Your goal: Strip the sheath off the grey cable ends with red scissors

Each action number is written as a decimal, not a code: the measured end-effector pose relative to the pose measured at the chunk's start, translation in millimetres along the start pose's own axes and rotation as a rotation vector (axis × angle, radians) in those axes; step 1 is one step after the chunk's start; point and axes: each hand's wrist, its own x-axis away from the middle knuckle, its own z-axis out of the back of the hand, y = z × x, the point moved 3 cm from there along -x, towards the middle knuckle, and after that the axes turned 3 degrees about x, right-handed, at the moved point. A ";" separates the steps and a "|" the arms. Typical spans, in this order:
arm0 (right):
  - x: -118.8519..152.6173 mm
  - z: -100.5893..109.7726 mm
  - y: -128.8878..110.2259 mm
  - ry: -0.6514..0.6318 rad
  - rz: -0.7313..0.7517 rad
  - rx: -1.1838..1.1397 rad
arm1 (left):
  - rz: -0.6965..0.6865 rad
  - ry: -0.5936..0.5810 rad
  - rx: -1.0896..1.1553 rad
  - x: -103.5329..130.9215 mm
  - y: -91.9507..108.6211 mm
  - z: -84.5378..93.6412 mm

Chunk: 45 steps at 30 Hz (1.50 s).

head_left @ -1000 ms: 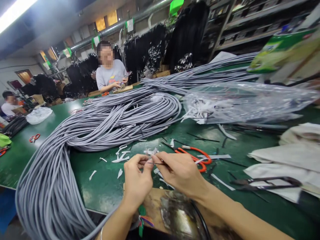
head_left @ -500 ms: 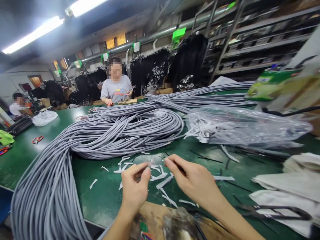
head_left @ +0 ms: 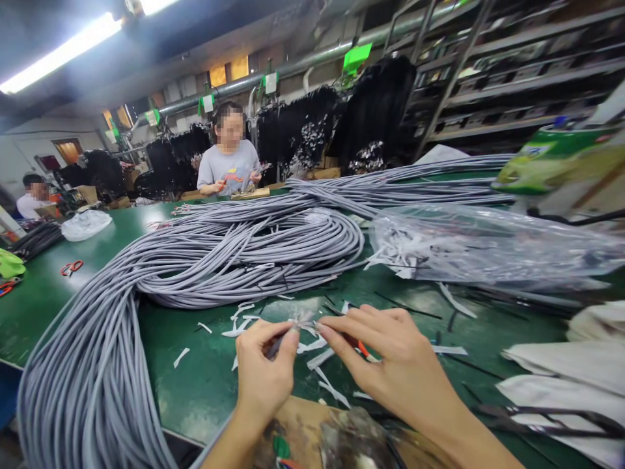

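My left hand (head_left: 266,368) is closed in a pinch on the end of a grey cable (head_left: 274,346). Wispy pale strands or film (head_left: 305,317) stick out from that end. My right hand (head_left: 390,352) has thumb and forefinger pinched together at the strands, though what lies between the tips is too small to make out. Something orange and white (head_left: 364,348) shows beneath the right palm, partly hidden. White paper-like strips (head_left: 319,358) lie scattered on the green table (head_left: 195,384) around both hands.
A big bundle of grey cables (head_left: 97,332) curves along the left and behind my hands. A clear plastic bag (head_left: 488,244) of white scraps lies at right, with dark-handled cutters (head_left: 551,417) nearer me. A stained board (head_left: 303,423) sits in front. A co-worker (head_left: 228,163) sits opposite.
My right hand's fingers have spread more, and the orange piece beneath it has come into view. My left hand stays nearly in place. The co-worker's hands have lifted.
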 end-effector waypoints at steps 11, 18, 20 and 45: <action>0.3 2.1 -1.9 -0.050 0.054 -0.025 | -0.025 0.001 -0.062 0.4 3.7 0.2; 0.3 1.4 -3.7 -0.032 0.051 -0.030 | -0.073 0.024 -0.120 1.5 7.3 1.5; 0.5 0.3 -3.1 -0.047 0.039 -0.051 | -0.081 0.010 -0.136 2.4 7.7 1.2; 14.3 -10.2 -1.7 -0.076 -0.484 -0.347 | 0.153 0.057 -0.094 -2.9 -12.7 -1.3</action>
